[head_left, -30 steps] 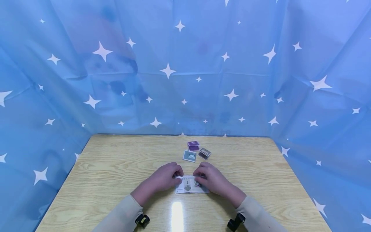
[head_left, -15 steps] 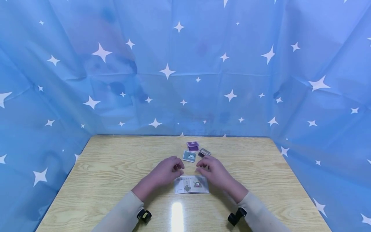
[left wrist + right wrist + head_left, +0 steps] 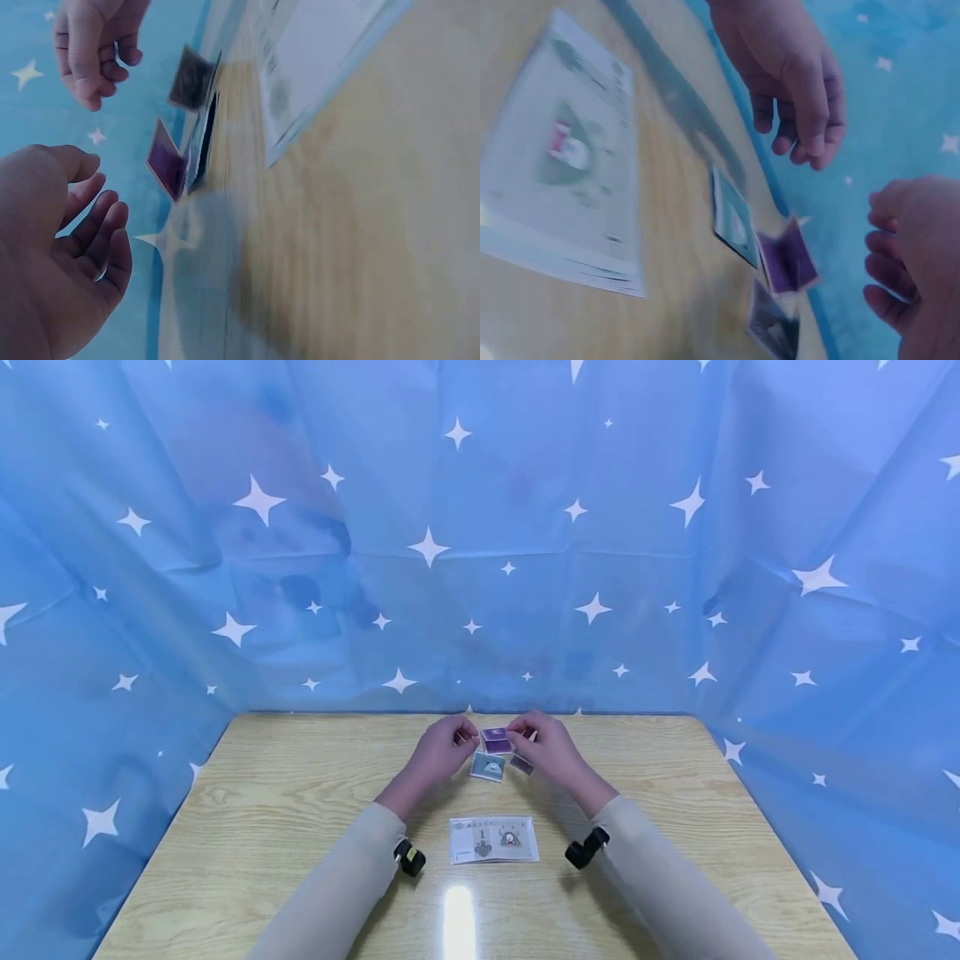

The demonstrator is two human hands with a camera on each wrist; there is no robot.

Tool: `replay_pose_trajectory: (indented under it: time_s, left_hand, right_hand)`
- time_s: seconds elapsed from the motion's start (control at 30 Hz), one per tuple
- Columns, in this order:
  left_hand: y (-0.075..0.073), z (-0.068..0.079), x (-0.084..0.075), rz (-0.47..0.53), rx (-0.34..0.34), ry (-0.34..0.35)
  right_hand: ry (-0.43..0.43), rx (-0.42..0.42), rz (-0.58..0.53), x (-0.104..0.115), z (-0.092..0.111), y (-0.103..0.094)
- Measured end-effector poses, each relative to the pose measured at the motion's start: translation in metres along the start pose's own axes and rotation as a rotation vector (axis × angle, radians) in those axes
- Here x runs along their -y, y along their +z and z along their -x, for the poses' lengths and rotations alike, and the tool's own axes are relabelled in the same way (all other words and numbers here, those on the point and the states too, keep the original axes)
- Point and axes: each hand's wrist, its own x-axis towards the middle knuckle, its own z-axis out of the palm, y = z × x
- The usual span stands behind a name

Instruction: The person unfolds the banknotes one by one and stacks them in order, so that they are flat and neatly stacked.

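Observation:
My left hand [image 3: 444,752] and right hand [image 3: 547,748] hover on either side of a purple folded card [image 3: 496,741] near the table's far edge. Both hands have loosely bent fingers and hold nothing; the wrist views show air between them and the cards. Close in front of the purple card lies a grey-blue card [image 3: 487,767] with a pale figure. A dark brownish folded card [image 3: 774,324] stands partly unfolded beside them, half covered by my right hand in the head view. Nearer my body lies a white printed paper booklet [image 3: 493,839], layered at its edge.
The wooden table [image 3: 300,793] runs back to a blue curtain [image 3: 525,527] with white stars. A bright light reflection shows on the front part of the tabletop. Black wrist cameras sit on both sleeves.
Both hands have left the white booklet and moved forward over the table to the small cards at the back. The booklet stays lying flat, now uncovered.

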Motion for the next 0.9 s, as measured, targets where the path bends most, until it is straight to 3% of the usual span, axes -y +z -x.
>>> replay_pose_trajectory:
  time_s: [0.17, 0.47, 0.73, 0.9]
  left_hand:
    - [0.005, -0.022, 0.007, -0.017, -0.010, -0.046]
    - [0.009, -0.044, 0.011, 0.021, 0.060, -0.098]
    - [0.019, -0.049, 0.019, 0.018, 0.122, -0.112]
    - [0.024, -0.047, 0.018, -0.069, 0.122, -0.126]
  right_hand:
    - [0.073, 0.022, 0.048, -0.007, -0.023, 0.001]
    - [0.149, 0.153, 0.065, -0.022, -0.048, 0.003]
    - [0.151, 0.215, 0.104, -0.036, -0.055, 0.012]
    - [0.154, 0.226, 0.123, -0.039, -0.053, 0.015]
